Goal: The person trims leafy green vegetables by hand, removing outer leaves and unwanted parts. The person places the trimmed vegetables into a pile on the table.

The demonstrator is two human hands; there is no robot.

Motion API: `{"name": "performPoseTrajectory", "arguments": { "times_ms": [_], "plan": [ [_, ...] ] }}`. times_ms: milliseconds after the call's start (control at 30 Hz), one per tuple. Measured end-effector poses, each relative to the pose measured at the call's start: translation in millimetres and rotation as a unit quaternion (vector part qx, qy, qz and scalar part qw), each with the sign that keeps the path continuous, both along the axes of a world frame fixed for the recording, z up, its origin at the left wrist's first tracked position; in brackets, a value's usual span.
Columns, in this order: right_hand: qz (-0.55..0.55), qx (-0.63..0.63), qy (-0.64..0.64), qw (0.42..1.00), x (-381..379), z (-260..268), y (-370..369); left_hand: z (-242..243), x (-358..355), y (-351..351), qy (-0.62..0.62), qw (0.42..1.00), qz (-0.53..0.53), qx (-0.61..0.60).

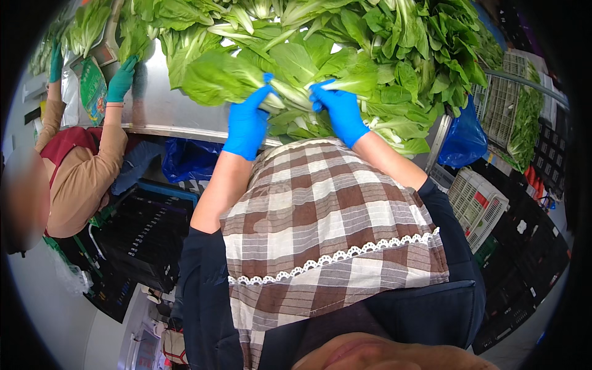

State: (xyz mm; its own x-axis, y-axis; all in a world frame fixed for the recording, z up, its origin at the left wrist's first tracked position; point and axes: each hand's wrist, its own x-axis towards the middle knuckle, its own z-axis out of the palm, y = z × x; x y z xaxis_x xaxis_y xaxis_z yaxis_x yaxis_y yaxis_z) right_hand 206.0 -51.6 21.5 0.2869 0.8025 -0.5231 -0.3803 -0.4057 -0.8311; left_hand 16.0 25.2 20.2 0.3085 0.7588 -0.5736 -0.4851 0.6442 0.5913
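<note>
In a blue glove, my left hand (248, 127) grips a head of leafy greens (217, 77) near its pale stalks, the leaves pointing left. My right hand (343, 112), also blue-gloved, pinches a white leaf stalk (326, 85) between thumb and fingers, its green blade spreading to the right. Whether that stalk is joined to the head in my left hand, I cannot tell. Both hands are above the near edge of a metal table (171, 108). Below and beyond them lies a thick pile of loose greens (296, 60).
A co-worker's teal-gloved hand (121, 79) touches greens at the left, beside a printed green bag (93, 90). Blue plastic bags (189, 159) hang under the table edge. Black crates (138, 231) stand at lower left; pale crates (476, 203) are on the right.
</note>
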Motion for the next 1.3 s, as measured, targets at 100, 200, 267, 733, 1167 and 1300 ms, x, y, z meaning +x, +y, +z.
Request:
{"name": "performPoseTrajectory", "arguments": {
  "times_ms": [100,200,267,733,1167,1300],
  "plan": [
    [0.012,-0.037,-0.033,0.999,14.8,6.0,6.2,-9.8,-22.4,7.5,-0.019,0.998,0.060,-0.021],
    [0.214,-0.020,-0.346,0.913,17.4,-4.9,-0.6,-14.5,-38.0,6.4,-0.015,0.996,0.083,-0.031],
    [0.320,-0.040,-0.480,0.816,10.7,2.4,-1.6,-20.4,-40.7,1.8,-0.021,0.995,0.084,-0.041],
    [0.205,-0.016,-0.119,0.971,9.3,3.8,-3.6,-12.4,-25.3,-16.4,-0.018,0.994,0.103,-0.030],
    [0.238,0.055,-0.104,0.964,-15.6,19.9,-2.9,6.5,12.6,-22.2,0.001,0.999,-0.045,0.021],
    [0.318,-0.020,-0.322,0.891,-16.1,37.2,5.0,11.4,12.2,-22.6,0.055,0.996,-0.070,0.028]
  ]
}}
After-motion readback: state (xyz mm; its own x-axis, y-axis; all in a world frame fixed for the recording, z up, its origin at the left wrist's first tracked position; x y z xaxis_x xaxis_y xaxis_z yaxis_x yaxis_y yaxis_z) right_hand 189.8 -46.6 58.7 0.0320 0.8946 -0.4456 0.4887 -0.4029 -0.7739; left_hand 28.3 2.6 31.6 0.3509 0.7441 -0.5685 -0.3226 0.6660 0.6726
